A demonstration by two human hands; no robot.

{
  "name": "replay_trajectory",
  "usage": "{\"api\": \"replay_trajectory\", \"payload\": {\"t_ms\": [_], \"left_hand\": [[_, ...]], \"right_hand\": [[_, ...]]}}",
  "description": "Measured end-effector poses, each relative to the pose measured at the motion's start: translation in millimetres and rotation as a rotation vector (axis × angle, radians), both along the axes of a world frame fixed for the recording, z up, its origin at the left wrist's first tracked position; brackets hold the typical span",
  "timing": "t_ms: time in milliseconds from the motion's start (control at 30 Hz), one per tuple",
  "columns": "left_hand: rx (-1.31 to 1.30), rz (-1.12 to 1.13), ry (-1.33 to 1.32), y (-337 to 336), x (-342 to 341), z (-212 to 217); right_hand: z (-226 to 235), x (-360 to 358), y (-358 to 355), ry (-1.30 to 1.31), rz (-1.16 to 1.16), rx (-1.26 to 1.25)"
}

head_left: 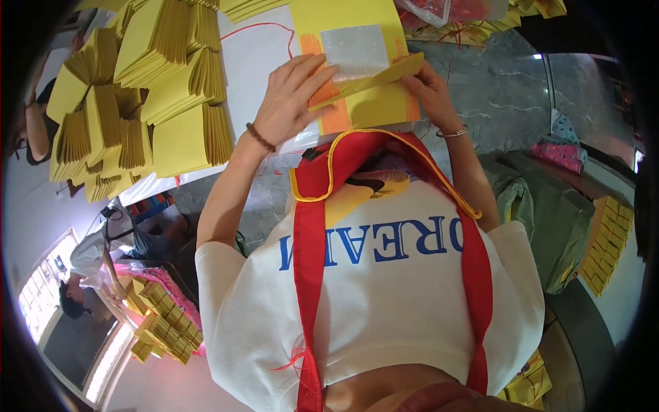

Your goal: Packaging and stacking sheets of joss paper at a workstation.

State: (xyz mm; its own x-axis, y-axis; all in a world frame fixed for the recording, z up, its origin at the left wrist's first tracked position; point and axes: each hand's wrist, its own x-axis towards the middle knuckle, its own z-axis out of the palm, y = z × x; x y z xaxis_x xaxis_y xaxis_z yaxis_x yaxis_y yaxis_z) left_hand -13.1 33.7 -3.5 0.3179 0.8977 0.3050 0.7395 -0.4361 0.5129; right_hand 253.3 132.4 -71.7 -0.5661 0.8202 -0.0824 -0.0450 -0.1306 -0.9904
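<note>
At the near edge of the white table (254, 62), a yellow paper sheet (364, 110) with a silver foil square (355, 48) and orange bands lies flat, and a folded yellow strip (371, 81) crosses it, its long axis running from lower left up to the right. The left hand (292, 103) presses the strip's lower end with fingers spread flat. The right hand (429, 93) pinches the raised right end between thumb and fingertips; stacks of folded yellow paper (144, 96) stand well to the left.

Folded paper stacks (147, 89) fill the upper left of the counter (250, 62); a paper sheet (357, 69) lies at top centre, right of them.
</note>
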Motion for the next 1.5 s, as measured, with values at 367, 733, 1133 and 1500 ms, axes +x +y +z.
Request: {"api": "replay_trajectory", "payload": {"t_ms": [367,733,1133,1500], "left_hand": [[0.106,-0.041,0.280,-25.5,5.5,12.3],[-0.429,0.430,-0.475,6.7,6.5,-12.6],[-0.658,0.545,-0.838,26.5,5.0,-22.1],[-0.655,0.589,-0.911,29.4,6.6,-8.5]], "right_hand": [[57.6,9.3,-9.2,-0.512,0.298,1.085],[55.3,-22.0,-4.8,-0.324,-0.064,0.123],[49.6,-30.3,3.4,-0.457,-0.159,0.314],[48.5,-34.2,6.6,-0.516,-0.177,0.341]]}}
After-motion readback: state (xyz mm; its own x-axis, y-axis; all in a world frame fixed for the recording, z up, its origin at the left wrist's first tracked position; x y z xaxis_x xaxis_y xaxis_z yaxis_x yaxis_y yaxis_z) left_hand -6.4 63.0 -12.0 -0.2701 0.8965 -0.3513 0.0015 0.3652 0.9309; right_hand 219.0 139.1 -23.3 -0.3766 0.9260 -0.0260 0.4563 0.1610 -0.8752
